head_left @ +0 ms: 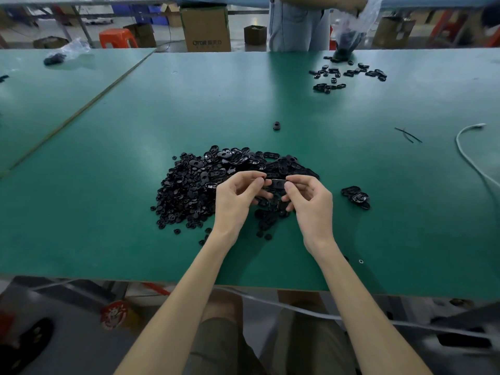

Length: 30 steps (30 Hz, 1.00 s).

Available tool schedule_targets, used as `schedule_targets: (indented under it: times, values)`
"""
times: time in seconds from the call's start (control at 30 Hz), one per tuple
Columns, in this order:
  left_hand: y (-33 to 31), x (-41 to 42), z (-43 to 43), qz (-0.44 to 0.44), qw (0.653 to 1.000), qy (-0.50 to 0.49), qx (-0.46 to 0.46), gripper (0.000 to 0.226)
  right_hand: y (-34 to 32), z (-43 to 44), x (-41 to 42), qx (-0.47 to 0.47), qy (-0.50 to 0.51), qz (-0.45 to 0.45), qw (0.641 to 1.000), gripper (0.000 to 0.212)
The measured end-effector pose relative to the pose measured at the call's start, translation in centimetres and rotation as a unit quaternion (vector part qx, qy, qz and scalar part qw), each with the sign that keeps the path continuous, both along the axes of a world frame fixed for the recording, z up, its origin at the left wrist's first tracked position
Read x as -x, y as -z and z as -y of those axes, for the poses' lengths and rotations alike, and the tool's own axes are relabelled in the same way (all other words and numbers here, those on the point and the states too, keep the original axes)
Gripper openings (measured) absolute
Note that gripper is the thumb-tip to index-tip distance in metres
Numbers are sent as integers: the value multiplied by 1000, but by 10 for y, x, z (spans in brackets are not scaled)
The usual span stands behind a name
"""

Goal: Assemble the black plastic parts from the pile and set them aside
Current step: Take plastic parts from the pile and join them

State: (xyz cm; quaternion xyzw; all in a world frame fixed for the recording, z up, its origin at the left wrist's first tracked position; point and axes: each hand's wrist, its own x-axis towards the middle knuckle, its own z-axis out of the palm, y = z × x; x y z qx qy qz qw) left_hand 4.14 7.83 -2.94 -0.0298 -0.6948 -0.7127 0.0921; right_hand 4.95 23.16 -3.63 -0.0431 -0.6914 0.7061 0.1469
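Left hand (234,199) and right hand (311,203) pinch one black part (278,183) — green table (230,104), boxes (206,28) beyond.

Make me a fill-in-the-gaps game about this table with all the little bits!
The table is ____.
The left hand and right hand pinch one ____ part together.
The small group lies to the ____ of the big pile.
The stool behind the table is ____.
Missing words: green, black, right, orange.
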Motion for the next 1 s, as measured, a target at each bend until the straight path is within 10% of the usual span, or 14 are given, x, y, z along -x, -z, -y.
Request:
schedule_targets:
  times: [1.0]
  values:
    - [10, 3, -2, -18, 998, 25, 57, 9, -4, 2, -5, -48, -48, -16, 998, 7]
